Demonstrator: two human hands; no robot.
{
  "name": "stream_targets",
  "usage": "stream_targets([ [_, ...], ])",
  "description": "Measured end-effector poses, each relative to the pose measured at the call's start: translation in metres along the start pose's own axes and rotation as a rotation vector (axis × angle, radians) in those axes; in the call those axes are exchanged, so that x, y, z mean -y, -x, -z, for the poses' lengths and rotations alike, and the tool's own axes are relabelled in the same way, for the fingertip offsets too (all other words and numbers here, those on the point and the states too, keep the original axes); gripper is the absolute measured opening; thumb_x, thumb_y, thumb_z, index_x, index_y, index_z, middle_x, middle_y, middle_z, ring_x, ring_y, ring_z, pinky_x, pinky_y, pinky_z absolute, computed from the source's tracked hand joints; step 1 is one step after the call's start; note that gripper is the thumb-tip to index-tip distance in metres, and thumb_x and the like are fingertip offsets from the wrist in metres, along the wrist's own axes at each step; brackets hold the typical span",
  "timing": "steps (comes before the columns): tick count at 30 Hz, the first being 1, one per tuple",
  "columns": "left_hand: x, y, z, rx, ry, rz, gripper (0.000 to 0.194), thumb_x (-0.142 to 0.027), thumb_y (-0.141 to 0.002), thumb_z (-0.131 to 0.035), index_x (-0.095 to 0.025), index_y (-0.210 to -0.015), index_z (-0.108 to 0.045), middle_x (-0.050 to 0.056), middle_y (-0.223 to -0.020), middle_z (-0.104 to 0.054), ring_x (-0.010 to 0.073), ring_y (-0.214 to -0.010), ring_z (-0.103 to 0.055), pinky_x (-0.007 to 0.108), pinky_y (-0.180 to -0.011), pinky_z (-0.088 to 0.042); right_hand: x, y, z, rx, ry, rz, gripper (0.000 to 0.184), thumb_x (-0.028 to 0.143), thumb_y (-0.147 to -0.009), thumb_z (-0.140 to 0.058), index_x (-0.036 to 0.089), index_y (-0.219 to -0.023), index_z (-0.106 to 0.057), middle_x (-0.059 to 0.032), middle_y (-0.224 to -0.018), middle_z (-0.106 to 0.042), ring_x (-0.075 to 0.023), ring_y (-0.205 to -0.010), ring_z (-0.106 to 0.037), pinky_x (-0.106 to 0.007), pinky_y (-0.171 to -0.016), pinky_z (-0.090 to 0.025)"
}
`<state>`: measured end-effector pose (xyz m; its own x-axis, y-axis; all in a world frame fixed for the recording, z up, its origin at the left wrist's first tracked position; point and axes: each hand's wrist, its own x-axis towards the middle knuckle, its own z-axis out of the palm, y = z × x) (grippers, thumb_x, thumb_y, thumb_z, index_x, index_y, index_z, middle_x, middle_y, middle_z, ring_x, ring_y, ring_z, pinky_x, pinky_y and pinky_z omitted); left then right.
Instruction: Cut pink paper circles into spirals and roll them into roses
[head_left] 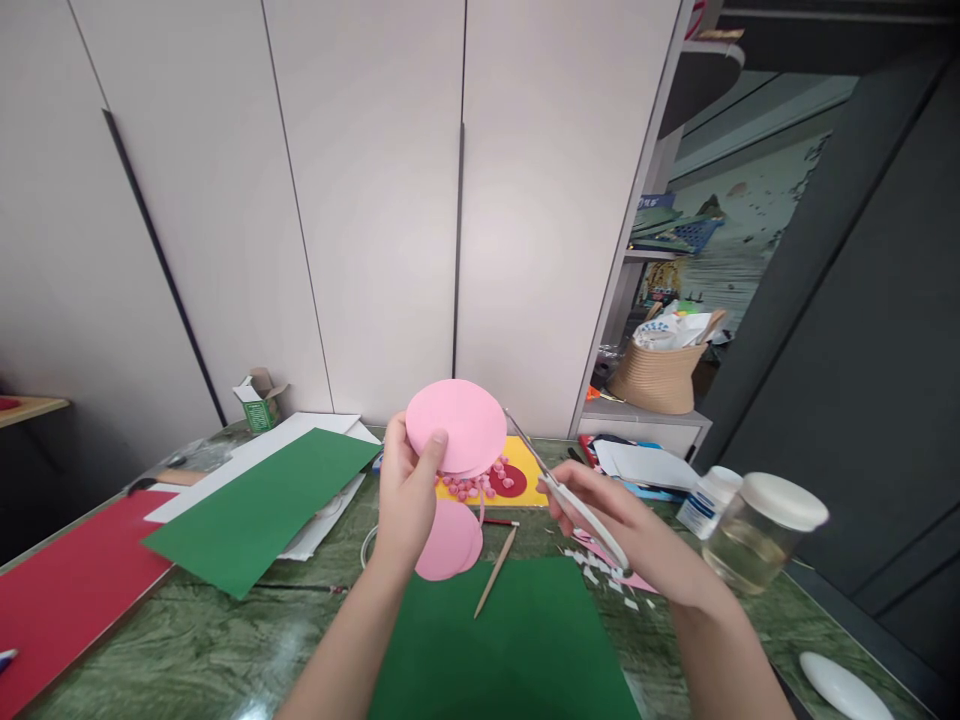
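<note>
Raised above the table, a pink paper circle (457, 420) is pinched in my left hand (409, 480), thumb on its face; a second pink edge shows just beneath it. My right hand (600, 500) is closed around white-handled scissors (581, 510), whose blades point up and left, close to the circle's right edge. Under my left hand, more pink paper circles (448, 540) lie on the table. Behind them, a yellow sheet (531, 458) carries a red circle (511, 481) and several small pink pieces (461, 489). A wooden pencil (495, 572) rests on green paper (499, 640).
Left are another green sheet (277, 500), white sheets (300, 425), a red sheet (82, 560) and a small green box (260, 400). On the right stand a lidded jar (757, 540) and a white bottle (709, 500). White paper scraps (600, 570) lie below the scissors.
</note>
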<state>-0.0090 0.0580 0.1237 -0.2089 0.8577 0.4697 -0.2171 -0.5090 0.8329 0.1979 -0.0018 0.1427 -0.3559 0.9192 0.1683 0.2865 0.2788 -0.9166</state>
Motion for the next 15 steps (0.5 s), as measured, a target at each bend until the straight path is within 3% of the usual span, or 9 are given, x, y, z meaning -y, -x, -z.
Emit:
stream_targets([
  [15,-0.0035,0.0012,-0.0020,-0.075,0.158,0.005,0.024,-0.032,-0.079,-0.056,-0.021,-0.099,-0.050,0.005,-0.103,-0.058,0.0194,-0.099,-0.054,0.028,-0.080,-0.045,-0.0047,-0.0100,-0.0056,0.048,-0.004,0.011,0.017,0.035,-0.090,-0.043,0.021,-0.086,-0.050,0.0017,-0.079,-0.050,-0.0124,-0.071,-0.048,-0.024,-0.065,-0.038],
])
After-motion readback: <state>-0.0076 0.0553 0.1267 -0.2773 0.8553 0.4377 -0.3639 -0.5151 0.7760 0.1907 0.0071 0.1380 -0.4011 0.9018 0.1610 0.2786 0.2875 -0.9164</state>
